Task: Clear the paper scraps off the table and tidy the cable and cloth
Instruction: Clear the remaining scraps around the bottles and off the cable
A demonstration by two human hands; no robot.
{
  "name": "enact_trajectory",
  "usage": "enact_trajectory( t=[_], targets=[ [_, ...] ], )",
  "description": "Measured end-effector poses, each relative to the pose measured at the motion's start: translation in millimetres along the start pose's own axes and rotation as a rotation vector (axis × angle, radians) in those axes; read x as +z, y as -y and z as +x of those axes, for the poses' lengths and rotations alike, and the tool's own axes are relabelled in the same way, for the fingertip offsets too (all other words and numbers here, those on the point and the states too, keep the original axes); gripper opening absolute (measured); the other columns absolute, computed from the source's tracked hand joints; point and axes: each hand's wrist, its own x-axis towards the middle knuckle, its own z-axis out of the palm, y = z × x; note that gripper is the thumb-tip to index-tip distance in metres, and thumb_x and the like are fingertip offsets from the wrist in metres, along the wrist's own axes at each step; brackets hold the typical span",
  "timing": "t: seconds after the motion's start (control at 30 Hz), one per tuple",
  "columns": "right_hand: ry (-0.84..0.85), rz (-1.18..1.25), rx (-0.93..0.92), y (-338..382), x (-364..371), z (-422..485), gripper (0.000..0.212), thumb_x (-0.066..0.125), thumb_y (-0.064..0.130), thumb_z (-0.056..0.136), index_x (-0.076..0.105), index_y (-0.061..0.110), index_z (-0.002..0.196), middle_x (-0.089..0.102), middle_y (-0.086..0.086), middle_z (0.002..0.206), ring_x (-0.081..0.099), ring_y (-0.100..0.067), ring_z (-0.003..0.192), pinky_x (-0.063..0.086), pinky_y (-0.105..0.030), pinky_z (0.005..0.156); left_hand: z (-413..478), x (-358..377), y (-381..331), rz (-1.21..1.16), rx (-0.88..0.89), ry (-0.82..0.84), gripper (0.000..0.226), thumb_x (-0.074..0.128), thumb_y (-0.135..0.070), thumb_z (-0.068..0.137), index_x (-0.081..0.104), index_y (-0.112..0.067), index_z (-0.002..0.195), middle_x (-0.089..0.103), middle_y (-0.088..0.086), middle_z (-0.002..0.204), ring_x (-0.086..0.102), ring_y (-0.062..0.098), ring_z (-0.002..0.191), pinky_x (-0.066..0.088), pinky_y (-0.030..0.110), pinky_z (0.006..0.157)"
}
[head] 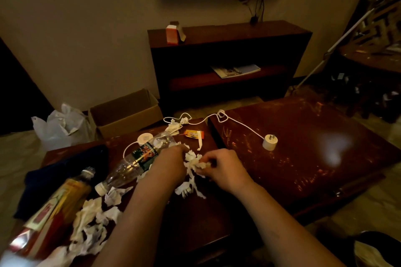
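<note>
White paper scraps (189,187) lie in the middle of the dark wooden table (195,219). My right hand (223,168) pinches a crumpled bunch of scraps (200,163). My left hand (170,163) reaches into the same pile with curled fingers, its fingertips hidden among the paper. More crumpled paper (91,223) lies at the front left. A white cable (238,124) runs from a round puck (145,137) across the far edge to a white plug (269,142). A dark blue cloth (65,171) lies at the left.
An empty clear bottle (138,161) lies on its side by my left hand; a full bottle (54,208) lies at the front left. An orange wrapper (192,134) lies near the cable. A cardboard box (125,112) and white bag (63,125) stand on the floor.
</note>
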Motion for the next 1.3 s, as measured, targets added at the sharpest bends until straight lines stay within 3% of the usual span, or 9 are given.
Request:
enact_trajectory(
  t=[0.17, 0.33, 0.5, 0.67, 0.87, 1.0, 1.1, 1.2, 1.3],
  targets=[
    [-0.045, 0.083, 0.035, -6.9, -30.4, -7.7, 0.011, 0.081, 0.025, 0.083, 0.078, 0.028, 0.093, 0.072, 0.012, 0.09, 0.067, -0.002, 0.081, 0.053, -0.019, 0.072, -3.5, 5.0, -12.3, -0.059, 0.054, 0.003, 0.058, 0.055, 0.004, 0.095, 0.05, -0.029, 0.142, 0.055, 0.008, 0.141, 0.06, 0.023, 0.116, 0.056, 0.037, 0.093],
    [-0.093, 0.179, 0.058, -14.7, -64.3, -31.0, 0.016, 0.079, 0.014, 0.084, 0.077, 0.028, 0.092, 0.076, 0.006, 0.086, 0.072, -0.009, 0.076, 0.06, -0.031, 0.076, -14.0, 19.5, -45.2, -0.114, 0.204, 0.011, 0.045, 0.065, -0.018, 0.096, 0.054, -0.03, 0.138, 0.059, 0.0, 0.132, 0.057, 0.017, 0.118, 0.045, 0.026, 0.086],
    [-0.202, 0.136, 0.101, -41.7, -104.7, -64.1, 0.016, 0.081, 0.015, 0.082, 0.078, 0.03, 0.09, 0.075, 0.008, 0.086, 0.07, -0.01, 0.079, 0.06, -0.035, 0.075, -21.4, 44.3, -96.9, -0.151, 0.396, -0.034, 0.027, 0.071, -0.02, 0.092, 0.07, -0.028, 0.118, 0.069, -0.006, 0.105, 0.066, 0.013, 0.098, 0.051, 0.025, 0.082],
    [-0.337, 0.034, 0.246, -95.8, -157.9, -123.0, 0.015, 0.08, 0.016, 0.08, 0.078, 0.03, 0.085, 0.074, 0.013, 0.082, 0.068, -0.002, 0.077, 0.056, -0.027, 0.07, -33.6, 105.3, -169.2, -0.195, 0.565, 0.107, 0.024, 0.065, -0.013, 0.095, 0.071, -0.03, 0.111, 0.067, -0.012, 0.088, 0.066, 0.004, 0.078, 0.054, 0.023, 0.078],
    [-0.495, 0.014, 0.662, -191.1, -214.0, -208.3, 0.017, 0.081, 0.011, 0.079, 0.072, 0.024, 0.072, 0.072, -0.001, 0.074, 0.068, -0.017, 0.072, 0.054, -0.03, 0.062, -64.0, 211.4, -263.3, -0.204, 0.746, 0.317, 0.043, 0.052, -0.009, 0.1, 0.057, -0.03, 0.137, 0.067, -0.001, 0.123, 0.066, 0.016, 0.101, 0.048, 0.021, 0.086],
    [-0.641, 0.102, 0.971, -253.2, -230.0, -253.1, 0.018, 0.082, 0.022, 0.079, 0.071, 0.011, 0.07, 0.072, -0.013, 0.074, 0.071, -0.025, 0.071, 0.05, -0.027, 0.056, -81.3, 271.6, -301.3, -0.133, 0.817, 0.508, 0.056, 0.046, -0.009, 0.1, 0.044, -0.036, 0.148, 0.051, -0.002, 0.146, 0.054, 0.017, 0.128, 0.045, 0.036, 0.11],
    [-0.661, 0.109, 1.091, -288.9, -232.2, -272.4, 0.022, 0.077, 0.023, 0.082, 0.07, 0.007, 0.069, 0.072, -0.014, 0.068, 0.068, -0.024, 0.058, 0.056, -0.03, 0.054, -83.6, 307.0, -314.2, -0.088, 0.826, 0.573, 0.062, 0.044, -0.009, 0.096, 0.042, -0.045, 0.147, 0.047, -0.006, 0.148, 0.047, 0.017, 0.135, 0.041, 0.041, 0.114],
    [-0.642, 0.109, 1.15, -313.8, -231.8, -276.9, 0.029, 0.076, 0.029, 0.084, 0.069, 0.01, 0.063, 0.073, -0.013, 0.066, 0.072, -0.027, 0.064, 0.062, -0.036, 0.065, -87.6, 321.1, -322.1, -0.079, 0.843, 0.587, 0.059, 0.042, -0.004, 0.098, 0.045, -0.037, 0.147, 0.049, -0.006, 0.144, 0.047, 0.015, 0.133, 0.036, 0.025, 0.113],
    [-0.549, 0.084, 1.19, -324.7, -233.3, -272.6, 0.026, 0.081, 0.035, 0.079, 0.075, 0.011, 0.085, 0.075, -0.011, 0.084, 0.071, -0.023, 0.079, 0.057, -0.03, 0.068, -84.1, 328.9, -325.6, -0.072, 0.841, 0.569, 0.055, 0.045, -0.005, 0.1, 0.041, -0.025, 0.151, 0.045, 0.0, 0.15, 0.044, 0.015, 0.136, 0.032, 0.018, 0.108]
  ],
)
